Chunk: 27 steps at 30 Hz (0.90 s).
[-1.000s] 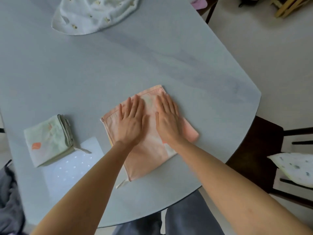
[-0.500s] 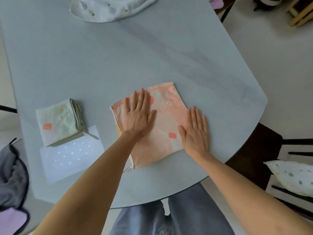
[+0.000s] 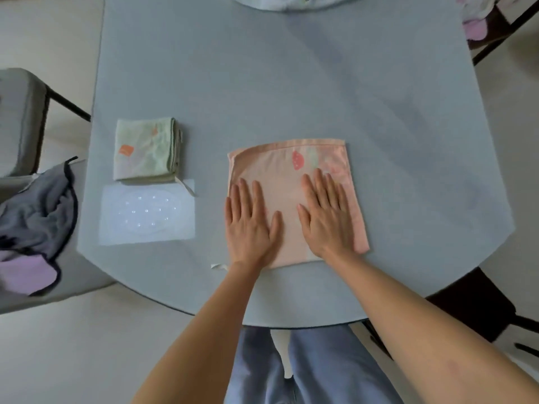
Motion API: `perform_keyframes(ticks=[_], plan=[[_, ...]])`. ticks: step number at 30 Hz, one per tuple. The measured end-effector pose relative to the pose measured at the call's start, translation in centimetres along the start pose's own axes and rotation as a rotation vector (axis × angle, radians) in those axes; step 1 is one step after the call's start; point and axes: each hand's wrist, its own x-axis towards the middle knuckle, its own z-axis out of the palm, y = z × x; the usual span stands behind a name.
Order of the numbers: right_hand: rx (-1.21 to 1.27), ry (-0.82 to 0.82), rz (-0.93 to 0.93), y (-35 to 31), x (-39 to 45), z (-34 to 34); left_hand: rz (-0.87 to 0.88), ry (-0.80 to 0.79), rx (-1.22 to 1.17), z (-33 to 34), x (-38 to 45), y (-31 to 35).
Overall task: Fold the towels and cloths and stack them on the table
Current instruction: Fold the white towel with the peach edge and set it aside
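Observation:
A folded pink cloth (image 3: 280, 161) with a red print lies flat near the front edge of the grey table (image 3: 291, 83). My left hand (image 3: 250, 223) presses flat on its near left part, fingers straight. Beside it, my right hand (image 3: 326, 217) presses flat on the near right part. To the left sits a folded pale green cloth (image 3: 145, 150) with an orange patch. A white patterned cloth (image 3: 291, 1) lies at the table's far edge, mostly cut off by the frame.
A patch of reflected light (image 3: 147, 214) lies just in front of the green cloth. Grey and purple cloths (image 3: 35, 228) hang over a chair at the left. More cloths (image 3: 478, 18) lie on a chair at the far right. A dark chair (image 3: 478, 304) stands at the near right.
Both hands have slid across the pink cloth toward its near edge, the right one first out to the right. The view has swung so the cloth now lies square to me.

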Motion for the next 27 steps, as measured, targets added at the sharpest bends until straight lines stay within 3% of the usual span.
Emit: perform_keyframes(ticks=[6,10,12,19,27], plan=[[0.053,-0.09,-0.265,2.3,-1.5,-0.5,0.004,-0.012,0.01,-0.7,-1.1,-2.2],[-0.018,-0.174,-0.651,5.7,-5.3,-2.0,0.453,-0.045,0.1,-1.8,-5.2,-2.1],[-0.062,-0.202,-0.721,6.4,-5.5,-2.4,0.509,-0.112,0.144,-1.3,-6.4,-2.4],[-0.106,-0.109,-0.73,5.3,-3.4,-3.9,0.37,-0.246,0.207,-1.4,-6.4,-1.8],[0.02,-0.287,-0.509,4.1,-3.4,-4.8,0.174,-0.276,0.147,-3.0,-6.2,3.7]])
